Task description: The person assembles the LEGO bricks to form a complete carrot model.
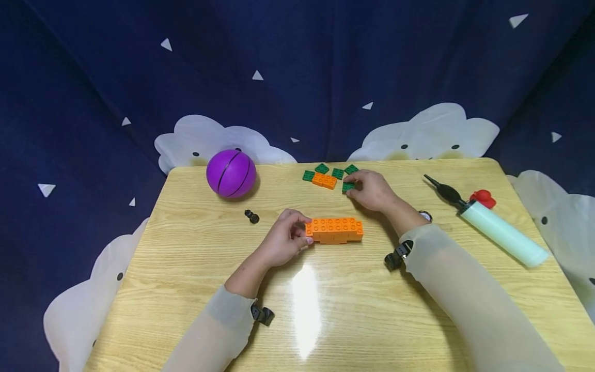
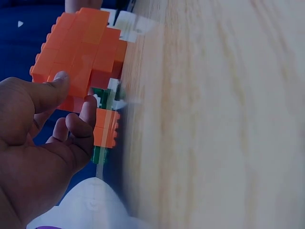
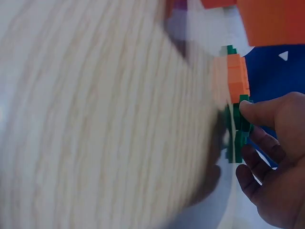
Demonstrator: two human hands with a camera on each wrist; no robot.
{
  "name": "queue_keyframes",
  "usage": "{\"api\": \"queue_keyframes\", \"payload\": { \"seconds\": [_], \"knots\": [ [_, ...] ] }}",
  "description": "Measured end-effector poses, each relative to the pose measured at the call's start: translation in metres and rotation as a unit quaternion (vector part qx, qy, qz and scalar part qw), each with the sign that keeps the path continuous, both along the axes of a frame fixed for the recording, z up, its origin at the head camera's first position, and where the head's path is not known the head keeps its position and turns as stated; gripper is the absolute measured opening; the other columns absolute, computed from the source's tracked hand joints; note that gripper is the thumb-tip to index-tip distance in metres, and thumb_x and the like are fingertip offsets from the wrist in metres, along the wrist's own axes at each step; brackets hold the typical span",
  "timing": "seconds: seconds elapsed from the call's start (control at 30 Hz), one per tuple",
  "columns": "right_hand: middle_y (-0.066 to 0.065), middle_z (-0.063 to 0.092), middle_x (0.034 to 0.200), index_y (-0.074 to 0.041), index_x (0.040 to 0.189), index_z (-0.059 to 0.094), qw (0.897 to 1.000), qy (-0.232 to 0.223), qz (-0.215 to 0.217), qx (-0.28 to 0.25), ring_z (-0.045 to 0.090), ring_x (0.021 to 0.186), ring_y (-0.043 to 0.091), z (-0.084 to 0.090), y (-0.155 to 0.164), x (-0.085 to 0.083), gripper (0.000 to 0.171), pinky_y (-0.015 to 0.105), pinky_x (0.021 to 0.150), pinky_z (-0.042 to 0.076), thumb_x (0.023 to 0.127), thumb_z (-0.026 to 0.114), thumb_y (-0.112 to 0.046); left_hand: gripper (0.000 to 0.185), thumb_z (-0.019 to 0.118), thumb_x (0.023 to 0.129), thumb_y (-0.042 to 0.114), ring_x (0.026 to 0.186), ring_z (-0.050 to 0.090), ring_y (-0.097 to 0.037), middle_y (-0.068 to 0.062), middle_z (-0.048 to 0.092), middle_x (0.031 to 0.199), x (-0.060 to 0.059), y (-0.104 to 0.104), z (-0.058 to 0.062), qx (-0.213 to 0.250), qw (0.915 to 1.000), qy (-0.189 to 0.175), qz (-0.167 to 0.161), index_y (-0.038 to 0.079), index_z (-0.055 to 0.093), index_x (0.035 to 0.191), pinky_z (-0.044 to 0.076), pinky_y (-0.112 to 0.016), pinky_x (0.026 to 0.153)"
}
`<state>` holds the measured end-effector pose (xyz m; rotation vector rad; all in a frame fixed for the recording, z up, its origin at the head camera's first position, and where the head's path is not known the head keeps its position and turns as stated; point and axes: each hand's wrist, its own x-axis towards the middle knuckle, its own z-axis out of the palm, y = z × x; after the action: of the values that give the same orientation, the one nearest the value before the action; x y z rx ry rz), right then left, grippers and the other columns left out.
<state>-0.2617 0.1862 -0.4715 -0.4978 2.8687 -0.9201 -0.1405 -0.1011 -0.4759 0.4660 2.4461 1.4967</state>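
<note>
One orange block (image 1: pixel 332 230), end in left hand (image 1: pixel 283 242)

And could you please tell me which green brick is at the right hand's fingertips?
It's the frontmost green brick, just right of the small orange bricks; the other green bricks lie farther back.

Oblong orange plastic block (image 1: pixel 332 231) in L grip (image 1: pixel 281 242): smooth; pale wood-grain worktop (image 1: pixel 362 305): glossy; navy cloth curtain (image 1: pixel 302 41): matt.
</note>
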Motion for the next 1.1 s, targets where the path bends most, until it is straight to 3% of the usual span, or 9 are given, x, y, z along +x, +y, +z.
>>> {"api": "queue_keyframes", "payload": {
  "seconds": [0.2,0.4,0.57,0.83,1.1],
  "knots": [
    [0.019,0.064,0.135,-0.005,0.13,0.07,1.0,-0.01,-0.007,0.017,0.06,0.119,0.037,-0.004,0.001,-0.008,0.036,0.052,0.104,0.046,0.095,0.074,-0.013,0.034,0.077,0.093,0.003,0.091,0.063,-0.018,-0.005,0.049,0.124,0.0,0.001,0.002,0.001,1.0,-0.003,0.002,0.013,0.064,0.123,0.055,-0.027,0.071],
    [0.021,0.066,0.131,-0.002,0.131,0.069,1.0,-0.003,-0.01,0.025,0.061,0.103,0.034,-0.005,0.004,-0.014,0.039,0.051,0.095,0.049,0.094,0.074,-0.011,0.034,0.077,0.093,0.003,0.09,0.063,-0.018,-0.005,0.048,0.124,0.0,0.001,0.002,0.001,1.0,-0.001,-0.001,0.012,0.063,0.123,0.055,-0.026,0.07],
    [0.021,0.065,0.132,-0.002,0.134,0.067,1.0,-0.01,-0.01,0.02,0.061,0.103,0.034,-0.006,0.004,-0.016,0.041,0.051,0.096,0.049,0.094,0.074,-0.01,0.035,0.077,0.092,0.002,0.09,0.063,-0.017,-0.006,0.048,0.124,0.001,0.001,0.001,0.001,1.0,-0.002,-0.002,0.011,0.063,0.123,0.056,-0.025,0.07],
    [0.019,0.065,0.132,-0.001,0.134,0.067,1.0,0.005,0.003,0.002,0.061,0.115,0.036,-0.003,-0.006,-0.018,0.045,0.051,0.103,0.046,0.093,0.077,-0.015,0.035,0.077,0.092,0.002,0.09,0.063,-0.017,-0.006,0.049,0.124,0.002,0.001,0.002,-0.004,1.0,-0.001,0.002,0.012,0.064,0.123,0.055,-0.025,0.07],
    [0.015,0.065,0.136,-0.006,0.135,0.067,1.0,0.004,-0.008,0.022,0.051,0.131,0.037,-0.002,-0.023,-0.019,0.05,0.05,0.114,0.036,0.091,0.081,-0.024,0.034,0.077,0.093,0.004,0.089,0.063,-0.017,-0.005,0.048,0.126,0.0,0.001,0.003,-0.006,1.0,-0.001,0.0,0.012,0.064,0.124,0.055,-0.025,0.069]
  ]
}}
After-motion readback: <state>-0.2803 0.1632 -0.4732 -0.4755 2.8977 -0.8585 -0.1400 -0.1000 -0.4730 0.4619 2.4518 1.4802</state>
